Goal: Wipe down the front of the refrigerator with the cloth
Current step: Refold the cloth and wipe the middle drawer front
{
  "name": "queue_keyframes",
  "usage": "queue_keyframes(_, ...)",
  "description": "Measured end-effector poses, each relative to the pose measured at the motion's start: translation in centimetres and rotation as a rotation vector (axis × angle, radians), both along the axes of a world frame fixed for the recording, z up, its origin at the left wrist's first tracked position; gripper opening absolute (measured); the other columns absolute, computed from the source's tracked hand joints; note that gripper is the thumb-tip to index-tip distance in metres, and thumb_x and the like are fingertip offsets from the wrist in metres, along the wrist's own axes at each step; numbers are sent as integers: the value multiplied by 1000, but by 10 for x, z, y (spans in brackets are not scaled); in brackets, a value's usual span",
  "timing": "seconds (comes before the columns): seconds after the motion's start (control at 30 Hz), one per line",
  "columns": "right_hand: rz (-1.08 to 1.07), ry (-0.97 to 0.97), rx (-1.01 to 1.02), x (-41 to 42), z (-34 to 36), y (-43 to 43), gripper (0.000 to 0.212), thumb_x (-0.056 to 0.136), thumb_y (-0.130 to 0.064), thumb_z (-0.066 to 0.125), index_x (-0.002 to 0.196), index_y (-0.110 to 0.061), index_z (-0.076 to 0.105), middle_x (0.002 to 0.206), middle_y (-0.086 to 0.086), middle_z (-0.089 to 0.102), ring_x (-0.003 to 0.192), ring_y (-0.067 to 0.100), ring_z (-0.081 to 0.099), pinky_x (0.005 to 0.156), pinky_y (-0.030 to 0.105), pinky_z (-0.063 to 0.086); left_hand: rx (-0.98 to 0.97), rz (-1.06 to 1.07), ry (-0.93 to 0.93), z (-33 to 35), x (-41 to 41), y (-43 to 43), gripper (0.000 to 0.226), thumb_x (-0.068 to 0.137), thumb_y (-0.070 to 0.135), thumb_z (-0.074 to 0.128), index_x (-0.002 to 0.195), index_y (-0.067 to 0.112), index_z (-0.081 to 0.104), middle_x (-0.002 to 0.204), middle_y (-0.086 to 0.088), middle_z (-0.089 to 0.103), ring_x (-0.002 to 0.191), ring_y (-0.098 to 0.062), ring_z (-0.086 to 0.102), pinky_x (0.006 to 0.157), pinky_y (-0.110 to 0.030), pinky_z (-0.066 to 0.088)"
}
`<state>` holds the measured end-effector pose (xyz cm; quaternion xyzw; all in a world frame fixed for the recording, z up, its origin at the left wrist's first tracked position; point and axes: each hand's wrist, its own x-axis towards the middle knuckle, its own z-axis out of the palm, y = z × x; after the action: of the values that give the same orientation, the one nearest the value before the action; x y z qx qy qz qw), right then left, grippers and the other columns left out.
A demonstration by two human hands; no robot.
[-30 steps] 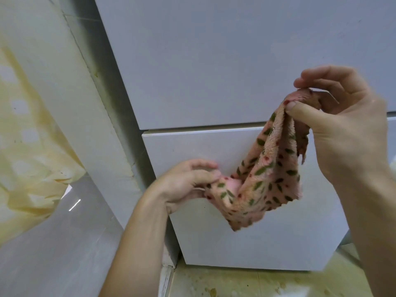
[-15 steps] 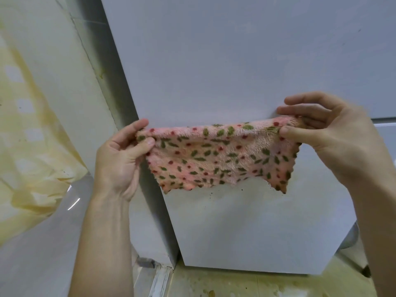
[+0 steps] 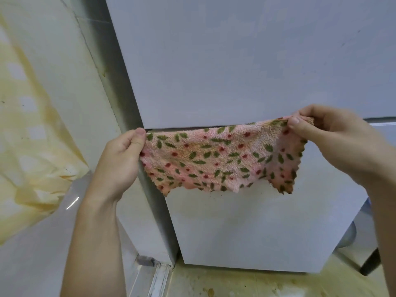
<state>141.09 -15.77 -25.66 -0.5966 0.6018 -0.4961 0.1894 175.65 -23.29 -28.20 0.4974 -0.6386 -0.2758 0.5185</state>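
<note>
A white refrigerator [image 3: 235, 61] fills the upper middle, with an upper door and a lower door [image 3: 257, 228] split by a gap. A pink terry cloth [image 3: 218, 159] with green leaves and red dots hangs spread out in front of that gap. My left hand [image 3: 122, 159] pinches its upper left corner between thumb and fingers. My right hand [image 3: 334, 142] pinches its upper right corner. The cloth's lower edge hangs free over the lower door, which shows small dark specks.
A pale wall [image 3: 70, 86] and a yellowish curtain [image 3: 27, 129] stand to the left of the refrigerator. The stained floor [image 3: 235, 286] lies below it. A dark leg [image 3: 370, 262] and a grey round object [image 3: 347, 234] show at the right.
The cloth went from bunched between my hands to stretched flat. My left hand rose and moved left with its corner; my right hand lowered a little.
</note>
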Motion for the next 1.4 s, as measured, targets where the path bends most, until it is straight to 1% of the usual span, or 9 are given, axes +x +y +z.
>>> queue_keyframes(0.2,-37,-183,4,9,-5,-7,29,105,-42,55,87,-22,64,64,-15,59,61,6,55,68,31,43,181,-43,216,-7,-16,-3,51,108,53,43,94,18,77,92,-5,77,94,-20,72,104,-48,54)
queue_keyframes(0.4,-209,-210,-83,31,-3,-8,30,103,-51,58,96,-24,69,87,-5,72,73,6,67,67,26,48,422,-296,312,-1,-35,5,57,85,48,69,110,-3,72,110,-18,78,104,-26,77,96,-40,60)
queue_keyframes(0.5,-239,-231,-160,48,-2,-6,28,100,-46,63,93,-20,70,86,-8,73,73,3,67,67,21,49,416,-325,301,1,-48,9,40,71,25,83,101,1,73,105,-16,79,101,-28,77,96,-40,60)
queue_keyframes(0.6,-150,-221,-275,80,-4,-3,21,99,-34,69,84,-19,69,72,-17,70,66,-4,63,64,13,46,361,-345,264,4,-72,19,11,90,21,76,95,11,75,90,-4,77,85,-16,73,81,-31,60)
queue_keyframes(0.8,271,-82,-35,110,-12,3,34,106,-44,49,95,-28,77,97,-10,67,83,8,71,79,38,58,285,-483,175,12,-86,31,61,98,65,45,115,16,77,98,-5,79,84,-10,74,83,-28,58)
queue_keyframes(0.93,134,-158,-155,87,-10,-4,16,100,-23,62,99,-31,76,84,-12,69,70,13,66,75,34,56,260,-432,150,11,-71,27,18,96,27,70,109,15,76,104,-9,80,98,-25,77,86,-44,59)
queue_keyframes(1.13,350,-25,179,61,-21,-18,70,77,-76,61,140,-47,57,127,-25,64,119,-7,59,108,31,47,239,-488,236,13,-58,22,27,90,23,58,100,10,79,100,-10,72,96,-23,65,85,-42,46)
queue_keyframes(1.3,557,-291,277,64,-31,-27,37,79,-40,81,97,-10,71,102,-1,78,103,17,73,104,41,51,192,-438,175,12,-54,18,21,83,26,63,92,15,79,85,-4,71,78,-17,65,67,-35,49)
queue_keyframes(1.4,519,-565,190,62,-26,-29,27,72,-22,82,83,-17,58,85,0,69,84,12,71,78,30,53,194,-374,189,12,-49,14,2,87,19,78,86,21,78,82,0,72,76,-13,68,68,-32,51)
